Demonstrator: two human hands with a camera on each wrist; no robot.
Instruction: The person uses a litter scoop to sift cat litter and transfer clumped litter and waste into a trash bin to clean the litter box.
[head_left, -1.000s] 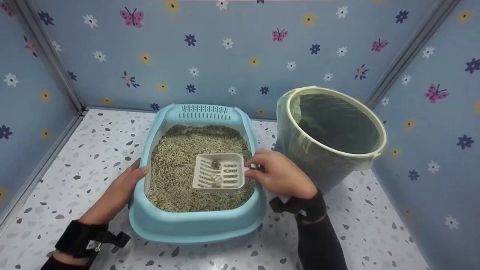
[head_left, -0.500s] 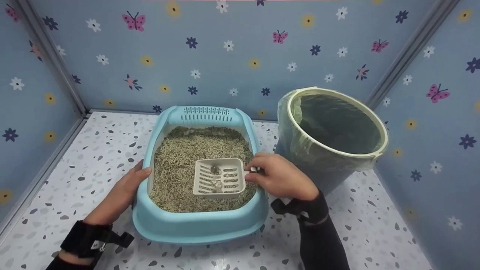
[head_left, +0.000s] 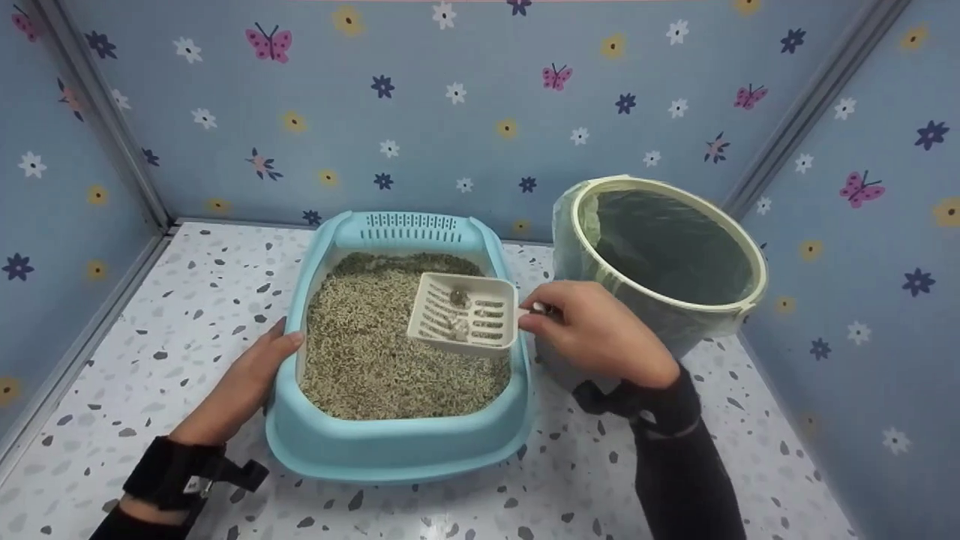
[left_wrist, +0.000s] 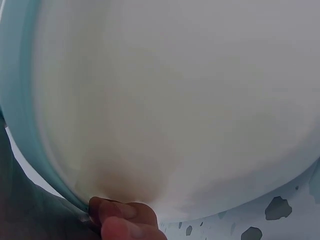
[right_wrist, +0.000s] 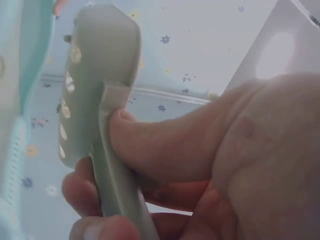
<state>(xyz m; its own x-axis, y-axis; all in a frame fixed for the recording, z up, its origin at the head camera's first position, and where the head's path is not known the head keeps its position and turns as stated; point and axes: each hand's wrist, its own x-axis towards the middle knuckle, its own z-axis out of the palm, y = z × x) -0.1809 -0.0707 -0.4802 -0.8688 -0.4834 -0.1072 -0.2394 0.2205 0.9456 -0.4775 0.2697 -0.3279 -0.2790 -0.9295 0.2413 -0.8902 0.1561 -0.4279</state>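
Note:
A slotted white litter scoop (head_left: pixel 427 337) hangs over the right side of a blue litter box (head_left: pixel 397 450), with small clumps (head_left: pixel 459 298) in its pan. My right hand (head_left: pixel 600 330) grips the scoop's handle. In the right wrist view the thumb presses along the handle (right_wrist: pixel 112 150) and fingers curl round it. My left hand (head_left: pixel 244 382) holds the box's left rim, thumb on top. Seen from the left wrist, fingertips (left_wrist: pixel 125 212) rest against the box's pale wall (left_wrist: pixel 175 115). Grainy litter (head_left: pixel 375 360) fills the bottom of the box.
A tall bin (head_left: pixel 660 304) lined with a clear yellowish bag stands right of the box, behind my right hand. Blue flowered panels (head_left: pixel 450 120) close off the back and both sides. The floor (head_left: pixel 210 285) is white with dark flecks.
My right hand has carried the scoop up and to the right, away from the box's middle, clumps still in it. My left hand stays on the rim.

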